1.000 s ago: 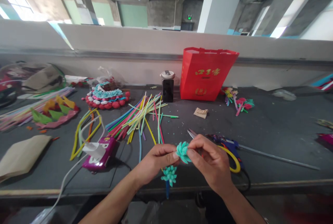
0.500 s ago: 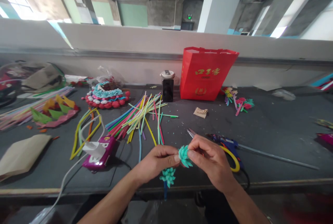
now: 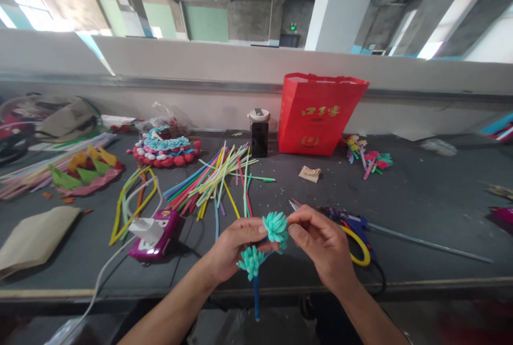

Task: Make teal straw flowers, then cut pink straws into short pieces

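Observation:
Over the table's front edge, my left hand (image 3: 236, 246) is closed on a turquoise pipe-cleaner flower (image 3: 275, 226). Below it, a second turquoise bloom (image 3: 252, 261) sits by the same hand, and a blue stem (image 3: 257, 299) hangs down from there. More turquoise petals show behind the upper bloom, partly covered. My right hand (image 3: 323, 243) is just right of the upper bloom, thumb and forefinger pinched at its edge. Whether anything small lies between those fingertips is hidden. Under the right hand lie scissors with a yellow handle (image 3: 363, 246), their blade tips showing beyond the knuckles.
A blue glue gun (image 3: 356, 222) with a long clear stick lies right. Loose colored stems (image 3: 216, 179) spread centre-left, near a purple power strip (image 3: 154, 235) with a white cable. Behind stand a phone (image 3: 259, 139) against a cup and a red bag (image 3: 320, 115).
The flower has turned in my left hand, so the upper bloom faces up and more blue stem shows below. My right fingertips have come slightly away from the bloom.

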### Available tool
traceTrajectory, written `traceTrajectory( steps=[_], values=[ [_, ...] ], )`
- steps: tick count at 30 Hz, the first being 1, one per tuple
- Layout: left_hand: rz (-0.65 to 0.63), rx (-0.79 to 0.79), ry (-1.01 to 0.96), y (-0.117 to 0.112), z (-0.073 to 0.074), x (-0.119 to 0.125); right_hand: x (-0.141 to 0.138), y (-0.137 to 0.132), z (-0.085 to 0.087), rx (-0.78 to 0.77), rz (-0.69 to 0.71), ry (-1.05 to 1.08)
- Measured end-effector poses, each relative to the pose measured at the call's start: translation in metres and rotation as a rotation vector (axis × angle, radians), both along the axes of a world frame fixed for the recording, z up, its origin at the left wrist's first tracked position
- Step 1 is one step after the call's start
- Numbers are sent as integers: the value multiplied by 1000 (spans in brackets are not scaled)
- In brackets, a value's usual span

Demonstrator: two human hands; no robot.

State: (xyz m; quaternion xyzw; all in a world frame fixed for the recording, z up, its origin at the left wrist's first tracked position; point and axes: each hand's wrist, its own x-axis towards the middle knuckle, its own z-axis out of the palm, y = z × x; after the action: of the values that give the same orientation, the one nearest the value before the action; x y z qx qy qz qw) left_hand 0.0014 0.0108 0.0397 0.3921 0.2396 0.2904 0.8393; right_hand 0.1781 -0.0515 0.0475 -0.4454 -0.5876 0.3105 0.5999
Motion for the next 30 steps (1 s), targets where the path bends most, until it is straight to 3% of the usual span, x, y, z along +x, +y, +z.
traceTrajectory(
  steps=[4,12,19,30],
  values=[
    [-20,42,63,0,-3,0,-1,-2,2,37,36,-12],
    [-95,210,155,-2,-5,-2,3,-3,6,-46,48,-120],
    [-146,257,186,-3,-5,-2,3,-4,11,-101,93,-96],
    [30,47,52,-1,3,0,1,4,-10,-146,-6,192]
  ],
)
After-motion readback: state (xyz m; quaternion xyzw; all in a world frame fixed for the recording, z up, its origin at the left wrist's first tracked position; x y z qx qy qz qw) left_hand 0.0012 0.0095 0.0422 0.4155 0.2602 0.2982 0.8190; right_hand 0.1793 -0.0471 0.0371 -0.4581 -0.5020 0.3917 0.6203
